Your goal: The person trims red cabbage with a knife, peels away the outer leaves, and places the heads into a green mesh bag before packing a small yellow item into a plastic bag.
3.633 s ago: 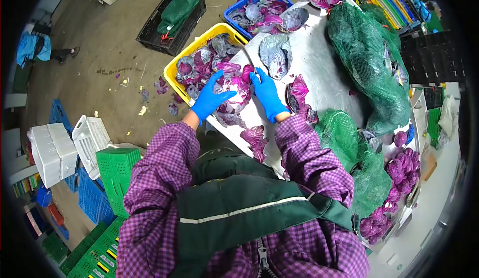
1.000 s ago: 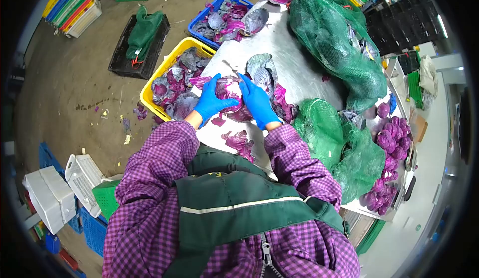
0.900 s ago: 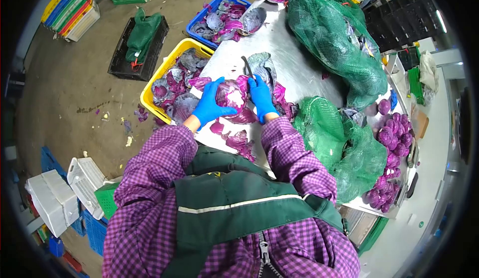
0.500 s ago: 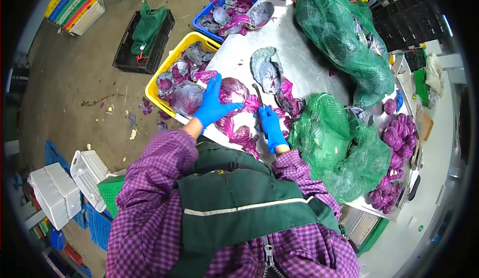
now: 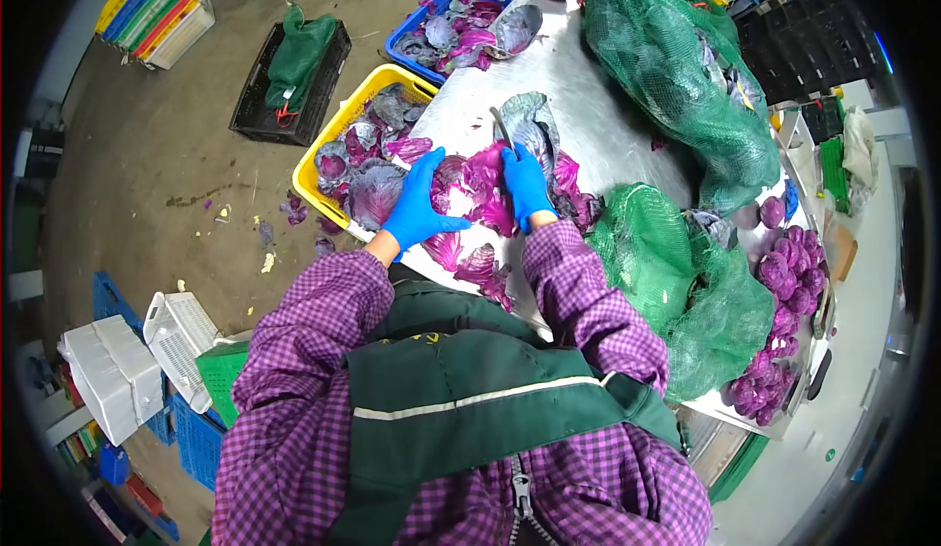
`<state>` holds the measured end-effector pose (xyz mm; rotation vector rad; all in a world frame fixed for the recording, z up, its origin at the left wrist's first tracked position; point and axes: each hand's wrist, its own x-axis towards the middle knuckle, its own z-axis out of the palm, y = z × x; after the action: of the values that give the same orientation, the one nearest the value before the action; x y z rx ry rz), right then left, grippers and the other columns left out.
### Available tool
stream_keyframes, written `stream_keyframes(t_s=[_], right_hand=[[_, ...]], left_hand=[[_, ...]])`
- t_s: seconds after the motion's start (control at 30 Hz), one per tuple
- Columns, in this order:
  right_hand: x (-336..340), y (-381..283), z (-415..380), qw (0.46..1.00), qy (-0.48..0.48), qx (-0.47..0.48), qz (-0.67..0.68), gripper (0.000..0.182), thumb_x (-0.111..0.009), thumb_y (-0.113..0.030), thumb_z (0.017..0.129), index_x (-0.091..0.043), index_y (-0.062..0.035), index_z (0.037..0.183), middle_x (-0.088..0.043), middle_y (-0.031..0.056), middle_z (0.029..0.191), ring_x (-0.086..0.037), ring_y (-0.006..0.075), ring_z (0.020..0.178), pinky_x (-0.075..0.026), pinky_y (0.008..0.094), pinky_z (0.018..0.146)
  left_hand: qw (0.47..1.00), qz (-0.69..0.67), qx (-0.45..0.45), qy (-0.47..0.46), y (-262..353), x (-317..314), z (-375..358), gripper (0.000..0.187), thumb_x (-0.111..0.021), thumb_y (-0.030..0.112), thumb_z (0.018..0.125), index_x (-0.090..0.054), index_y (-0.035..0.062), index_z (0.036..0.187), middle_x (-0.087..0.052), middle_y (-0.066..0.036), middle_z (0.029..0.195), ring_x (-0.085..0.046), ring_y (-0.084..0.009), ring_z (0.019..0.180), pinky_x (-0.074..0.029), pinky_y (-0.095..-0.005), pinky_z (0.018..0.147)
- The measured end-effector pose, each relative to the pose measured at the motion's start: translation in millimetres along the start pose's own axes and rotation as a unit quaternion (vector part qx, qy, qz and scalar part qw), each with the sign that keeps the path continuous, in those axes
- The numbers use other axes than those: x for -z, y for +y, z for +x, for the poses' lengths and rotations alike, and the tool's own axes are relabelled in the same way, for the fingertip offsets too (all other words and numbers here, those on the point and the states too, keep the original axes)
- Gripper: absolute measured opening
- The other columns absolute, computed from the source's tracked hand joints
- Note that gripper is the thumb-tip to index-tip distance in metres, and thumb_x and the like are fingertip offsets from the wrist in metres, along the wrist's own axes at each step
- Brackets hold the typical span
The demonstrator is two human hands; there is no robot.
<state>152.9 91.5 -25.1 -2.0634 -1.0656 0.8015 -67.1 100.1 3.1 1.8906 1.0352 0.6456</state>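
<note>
My left hand (image 5: 420, 203), in a blue glove, cups the left side of a red cabbage (image 5: 449, 177) on the metal table, its thumb along the near side and its fingers stretched along the far side. My right hand (image 5: 527, 181), also gloved in blue, is closed on a knife (image 5: 501, 126) whose dark blade points up and away from me. A bright purple leaf (image 5: 483, 172) lies between the cabbage and the right hand, right at its fingers. Loose purple leaves (image 5: 480, 265) are spread in front of the hands. Behind the right hand rests a large greyish outer leaf (image 5: 532, 115).
A yellow crate (image 5: 307, 175) of cabbage leaves stands against the table's left edge, with a blue crate (image 5: 394, 44) of leaves beyond it. Green net sacks (image 5: 676, 85) cover the right side. Trimmed red cabbages (image 5: 774, 272) are piled at the far right.
My right hand has moved up and away from me with the knife, and a purple leaf now stands up by its fingers. My left hand stays at the cabbage.
</note>
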Motion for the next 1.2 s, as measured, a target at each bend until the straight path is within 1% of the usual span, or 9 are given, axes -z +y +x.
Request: stream_keyframes(t_s=[0.2,0.37,0.47,0.57,0.7,0.77,0.9,1.03,1.2], right_hand=[[24,-12,-11,0.994,0.019,0.044,-0.099,0.058,-0.055,-0.030,0.089,-0.034,-0.0145,0.141,-0.061,0.0228,0.111,-0.061,0.0398,0.093,-0.047,0.0455,0.080],[44,-74,-74,0.993,-0.117,0.021,0.022,0.080,-0.073,-0.033,0.077,-0.033,-0.0084,0.142,-0.058,0.0064,0.079,-0.055,0.0126,0.070,-0.048,0.0289,0.066],[24,-24,-65,0.977,-0.205,-0.040,0.035,0.063,-0.072,-0.026,0.077,-0.047,-0.0039,0.131,-0.063,0.0052,0.081,-0.057,0.0121,0.072,-0.048,0.0284,0.066],[25,54,-43,0.979,-0.065,-0.106,0.162,0.022,-0.062,-0.010,0.079,-0.066,-0.0025,0.099,-0.065,0.0072,0.075,-0.061,0.0117,0.068,-0.048,0.0279,0.059],[42,73,-45,0.990,-0.003,-0.105,0.094,0.017,-0.058,-0.012,0.082,-0.068,-0.0046,0.095,-0.068,0.0085,0.076,-0.065,0.0157,0.069,-0.049,0.0280,0.060],[47,43,-50,0.990,0.083,0.039,0.104,0.023,-0.062,-0.016,0.082,-0.067,-0.0067,0.102,-0.068,0.0071,0.079,-0.064,0.0148,0.071,-0.050,0.0275,0.064],[45,-48,-51,0.987,-0.072,-0.023,0.144,0.066,-0.073,-0.036,0.078,-0.049,0.0003,0.127,-0.063,0.0127,0.106,-0.061,0.0135,0.084,-0.050,0.0268,0.071],[22,-31,-45,0.962,-0.207,-0.106,0.142,0.048,-0.068,-0.024,0.079,-0.057,-0.0031,0.121,-0.064,0.0092,0.091,-0.060,0.0137,0.075,-0.051,0.0276,0.065],[45,-1,-57,0.959,-0.217,-0.072,0.165,0.042,-0.056,-0.004,0.077,-0.064,-0.0134,0.117,-0.056,-0.0015,0.072,-0.046,0.0060,0.059,-0.040,0.0207,0.054]], left_hand=[[0.977,-0.185,0.108,-0.004,-3,17,-5,0.114,-0.088,0.029,0.058,-0.017,0.0065,0.145,-0.027,-0.017,0.143,-0.028,-0.0275,0.133,-0.025,-0.0375,0.111],[0.983,-0.163,0.082,0.008,-15,9,1,0.114,-0.088,0.028,0.058,-0.018,0.0071,0.144,-0.028,-0.017,0.143,-0.029,-0.0275,0.133,-0.026,-0.0377,0.110],[0.983,-0.167,0.075,-0.008,-8,16,0,0.109,-0.087,0.025,0.061,-0.020,0.0069,0.144,-0.031,-0.016,0.142,-0.033,-0.0263,0.131,-0.028,-0.0367,0.109],[0.963,-0.241,0.110,-0.040,2,27,1,0.101,-0.085,0.020,0.065,-0.022,0.0083,0.143,-0.035,-0.014,0.140,-0.037,-0.0235,0.127,-0.030,-0.0358,0.108],[0.961,-0.241,0.130,-0.024,-4,29,-1,0.097,-0.082,0.020,0.068,-0.022,0.0078,0.144,-0.038,-0.013,0.137,-0.039,-0.0228,0.125,-0.032,-0.0351,0.106],[0.973,-0.200,0.118,0.011,-9,19,5,0.095,-0.081,0.019,0.069,-0.024,0.0069,0.143,-0.036,-0.015,0.140,-0.036,-0.0242,0.128,-0.030,-0.0357,0.108],[0.997,0.030,0.010,0.073,-7,-7,5,0.099,-0.081,0.028,0.067,-0.023,0.0061,0.143,-0.026,-0.022,0.144,-0.028,-0.0328,0.134,-0.025,-0.0406,0.110],[0.975,0.161,0.062,0.139,10,-22,6,0.116,-0.082,0.046,0.058,-0.017,0.0064,0.145,-0.025,-0.029,0.142,-0.029,-0.0436,0.129,-0.025,-0.0482,0.108],[0.911,-0.347,0.188,0.116,-16,10,6,0.093,-0.080,0.027,0.070,-0.025,0.0023,0.141,-0.040,-0.019,0.135,-0.046,-0.0274,0.120,-0.040,-0.0381,0.101]])
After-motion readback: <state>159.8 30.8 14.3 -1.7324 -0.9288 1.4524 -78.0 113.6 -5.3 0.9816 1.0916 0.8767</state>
